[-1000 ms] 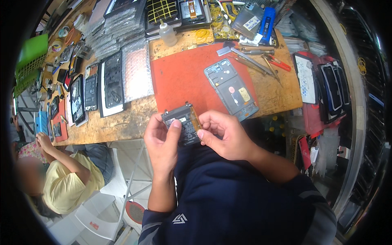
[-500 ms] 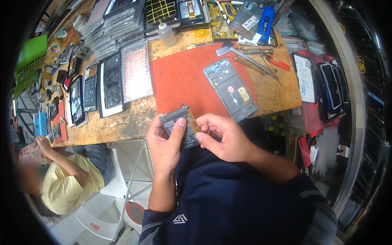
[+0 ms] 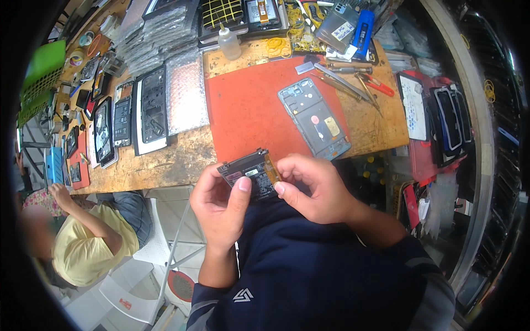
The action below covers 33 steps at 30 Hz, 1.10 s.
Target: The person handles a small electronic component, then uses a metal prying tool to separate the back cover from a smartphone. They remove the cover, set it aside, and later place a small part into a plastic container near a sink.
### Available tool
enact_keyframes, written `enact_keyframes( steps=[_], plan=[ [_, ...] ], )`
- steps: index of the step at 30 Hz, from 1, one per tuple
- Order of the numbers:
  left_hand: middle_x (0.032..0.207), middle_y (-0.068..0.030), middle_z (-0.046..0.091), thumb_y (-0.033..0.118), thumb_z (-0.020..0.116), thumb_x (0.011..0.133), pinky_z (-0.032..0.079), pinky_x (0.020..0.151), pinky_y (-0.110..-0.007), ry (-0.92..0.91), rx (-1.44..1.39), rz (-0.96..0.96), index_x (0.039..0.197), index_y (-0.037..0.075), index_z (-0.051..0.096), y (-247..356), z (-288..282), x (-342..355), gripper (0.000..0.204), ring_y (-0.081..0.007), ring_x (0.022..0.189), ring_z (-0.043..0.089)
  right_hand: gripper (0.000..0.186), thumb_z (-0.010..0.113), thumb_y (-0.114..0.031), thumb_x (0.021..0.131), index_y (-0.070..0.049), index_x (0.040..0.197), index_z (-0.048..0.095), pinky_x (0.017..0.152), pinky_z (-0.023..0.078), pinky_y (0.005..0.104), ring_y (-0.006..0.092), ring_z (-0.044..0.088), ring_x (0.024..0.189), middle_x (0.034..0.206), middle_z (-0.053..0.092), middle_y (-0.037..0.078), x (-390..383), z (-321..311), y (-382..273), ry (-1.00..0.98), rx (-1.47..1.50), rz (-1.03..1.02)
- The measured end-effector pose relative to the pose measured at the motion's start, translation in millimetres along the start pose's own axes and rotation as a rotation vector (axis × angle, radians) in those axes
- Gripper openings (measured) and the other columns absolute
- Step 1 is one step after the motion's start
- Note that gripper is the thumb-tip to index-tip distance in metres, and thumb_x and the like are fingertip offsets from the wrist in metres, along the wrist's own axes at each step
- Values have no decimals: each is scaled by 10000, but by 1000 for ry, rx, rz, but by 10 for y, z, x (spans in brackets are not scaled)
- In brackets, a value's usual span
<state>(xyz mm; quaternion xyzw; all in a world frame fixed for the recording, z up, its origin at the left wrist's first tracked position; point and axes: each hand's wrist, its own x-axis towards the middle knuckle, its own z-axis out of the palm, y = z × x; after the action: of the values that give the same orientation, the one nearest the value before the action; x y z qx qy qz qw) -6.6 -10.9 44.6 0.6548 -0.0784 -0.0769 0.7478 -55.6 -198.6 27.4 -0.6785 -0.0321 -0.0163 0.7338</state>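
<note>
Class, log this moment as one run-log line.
left hand: grips black battery | right hand: pinches its edge at amber strip | phone frame: on red mat

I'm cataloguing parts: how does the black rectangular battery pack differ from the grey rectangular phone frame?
The black rectangular battery pack is held between left hand and right hand; the grey rectangular phone frame lies mostly on the flat red mat. The pack has an orange-brown strip along its right edge; the frame shows a pink patch and a cream patch. The pack looks shorter than the frame. Both look flat and rectangular.
</note>
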Motion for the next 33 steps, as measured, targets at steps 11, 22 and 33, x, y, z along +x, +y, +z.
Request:
enact_keyframes(
  steps=[11,22,33],
  plan=[
    [1082,-52,733,36,733,1006,502,912,-272,-1,-63,-28,1163,-21,664,-24,-25,11,180,-90,980,644,199,677,63,977,54,1175,665,789,554,259,84,653,845,954,662,61,1,21,-98,-26,-120,-40],
    [1089,-51,728,40,748,991,502,916,-270,36,-87,-82,1171,-2,660,-140,43,105,205,-93,997,647,206,644,48,1012,41,1218,642,829,546,254,69,653,904,1046,689,44,5,40,-40,-54,-34,85],
    [1046,-50,734,181,591,1095,496,840,-228,69,-210,-159,1274,-72,673,-168,-57,89,320,-92,958,662,185,640,10,1015,15,1200,645,739,529,233,30,638,833,952,683,0,13,-3,-31,0,311,222]
  ],
)
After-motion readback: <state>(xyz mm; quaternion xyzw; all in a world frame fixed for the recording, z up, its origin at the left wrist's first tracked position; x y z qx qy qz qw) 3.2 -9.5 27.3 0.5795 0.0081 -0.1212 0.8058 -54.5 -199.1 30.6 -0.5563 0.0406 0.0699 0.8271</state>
